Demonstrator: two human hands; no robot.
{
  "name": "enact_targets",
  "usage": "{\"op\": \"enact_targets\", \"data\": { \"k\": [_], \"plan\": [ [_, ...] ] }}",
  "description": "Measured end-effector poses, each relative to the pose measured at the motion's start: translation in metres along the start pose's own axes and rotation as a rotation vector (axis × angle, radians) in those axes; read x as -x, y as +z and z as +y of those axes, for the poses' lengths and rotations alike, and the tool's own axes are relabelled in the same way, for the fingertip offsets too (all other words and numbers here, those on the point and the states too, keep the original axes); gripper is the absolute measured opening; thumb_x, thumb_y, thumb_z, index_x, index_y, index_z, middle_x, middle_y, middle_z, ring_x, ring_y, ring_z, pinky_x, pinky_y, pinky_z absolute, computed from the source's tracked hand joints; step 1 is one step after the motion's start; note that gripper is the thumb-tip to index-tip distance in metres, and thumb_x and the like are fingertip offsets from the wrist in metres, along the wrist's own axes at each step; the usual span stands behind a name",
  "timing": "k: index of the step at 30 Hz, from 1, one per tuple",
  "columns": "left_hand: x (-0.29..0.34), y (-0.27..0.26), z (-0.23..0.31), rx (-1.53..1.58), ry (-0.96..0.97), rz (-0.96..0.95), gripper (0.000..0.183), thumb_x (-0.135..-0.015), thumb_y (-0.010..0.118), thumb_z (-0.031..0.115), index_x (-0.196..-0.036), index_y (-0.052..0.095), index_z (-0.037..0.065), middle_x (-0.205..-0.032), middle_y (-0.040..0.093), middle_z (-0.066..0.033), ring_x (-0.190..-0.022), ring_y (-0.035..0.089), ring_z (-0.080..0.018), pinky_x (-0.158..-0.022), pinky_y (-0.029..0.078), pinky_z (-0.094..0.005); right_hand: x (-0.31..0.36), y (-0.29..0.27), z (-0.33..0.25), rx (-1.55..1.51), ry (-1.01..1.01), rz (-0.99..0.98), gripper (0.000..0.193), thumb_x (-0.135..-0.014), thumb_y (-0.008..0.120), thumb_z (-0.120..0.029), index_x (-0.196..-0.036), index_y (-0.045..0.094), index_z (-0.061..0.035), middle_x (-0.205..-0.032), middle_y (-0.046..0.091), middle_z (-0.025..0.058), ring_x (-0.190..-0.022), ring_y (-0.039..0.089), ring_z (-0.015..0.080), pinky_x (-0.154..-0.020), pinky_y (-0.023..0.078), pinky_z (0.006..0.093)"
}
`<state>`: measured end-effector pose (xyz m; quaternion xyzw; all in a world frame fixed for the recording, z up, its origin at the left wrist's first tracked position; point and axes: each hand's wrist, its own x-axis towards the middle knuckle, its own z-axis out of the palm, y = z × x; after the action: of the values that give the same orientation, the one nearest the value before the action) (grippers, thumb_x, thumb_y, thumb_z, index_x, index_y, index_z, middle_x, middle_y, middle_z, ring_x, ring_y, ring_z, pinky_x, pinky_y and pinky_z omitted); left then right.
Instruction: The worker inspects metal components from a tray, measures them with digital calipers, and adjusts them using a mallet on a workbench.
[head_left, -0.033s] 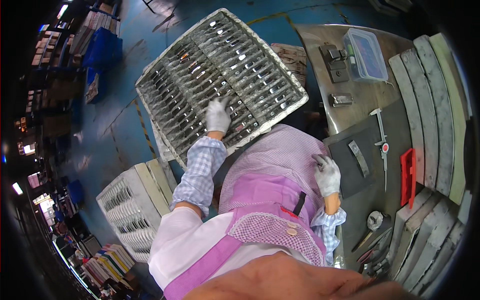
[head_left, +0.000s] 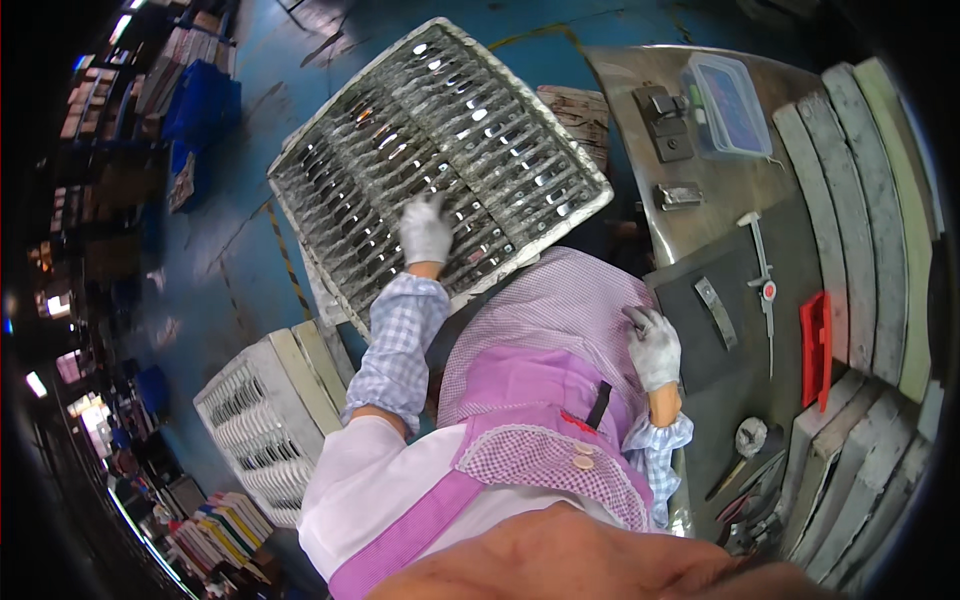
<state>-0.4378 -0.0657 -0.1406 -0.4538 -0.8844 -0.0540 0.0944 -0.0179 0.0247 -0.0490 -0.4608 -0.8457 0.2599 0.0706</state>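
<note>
My left hand (head_left: 426,237), in a white glove, is over a large grey tray (head_left: 597,196) with a pale rim. Its fingers are bent and slightly apart, slightly blurred, among the slots; nothing shows held in them. Rows of small shiny metal parts (head_left: 479,115) sit in the tray's slots. My right hand (head_left: 655,352), also gloved in white, hangs loosely between my pink checked apron (head_left: 560,300) and the workbench at right. Its fingers are loosely bent and apart, with nothing in them. Closest to it lies a curved metal strip (head_left: 716,312) on a dark mat (head_left: 690,365).
On the bench are a caliper (head_left: 763,265), a red case (head_left: 815,350), a metal block (head_left: 680,195), a dark fixture (head_left: 662,125) and a clear plastic box (head_left: 728,105). Grey trays (head_left: 850,220) stand along the right edge. More slotted trays (head_left: 262,420) are stacked at left.
My left hand has moved slightly left over the tray. The right hand stays where it was, and the view has shifted very slightly.
</note>
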Motion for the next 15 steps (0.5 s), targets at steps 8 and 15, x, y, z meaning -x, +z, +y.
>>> {"op": "enact_targets", "data": {
  "k": [8, 15],
  "plan": [
    [-0.032, -0.021, -0.034, 0.067, -0.131, -0.501, 0.046, -0.090, 0.066, 0.039, -0.127, 0.064, 0.012, -0.110, 0.073, -0.0214, -0.100, 0.070, -0.0439, -0.088, 0.055, -0.0546, -0.005, -0.005, 0.005, -0.028, -0.101, -0.038, 0.023, -0.090, 0.066, -0.020, -0.109, 0.076, -0.0129, -0.109, 0.074, 0.0077, -0.101, 0.068, 0.0273, -0.098, 0.052, 0.0404],
    [0.016, -0.132, 0.177, 0.622, 0.542, -0.497, 0.026, -0.089, 0.077, 0.024, -0.112, 0.076, 0.011, -0.091, 0.076, -0.0139, -0.075, 0.075, -0.0282, -0.067, 0.059, -0.0348, 0.008, -0.053, -0.014, -0.613, 0.096, 0.380, 0.031, -0.093, 0.064, -0.028, -0.119, 0.073, -0.0151, -0.114, 0.074, 0.0105, -0.108, 0.069, 0.0303, -0.096, 0.054, 0.0411]
  ]
}}
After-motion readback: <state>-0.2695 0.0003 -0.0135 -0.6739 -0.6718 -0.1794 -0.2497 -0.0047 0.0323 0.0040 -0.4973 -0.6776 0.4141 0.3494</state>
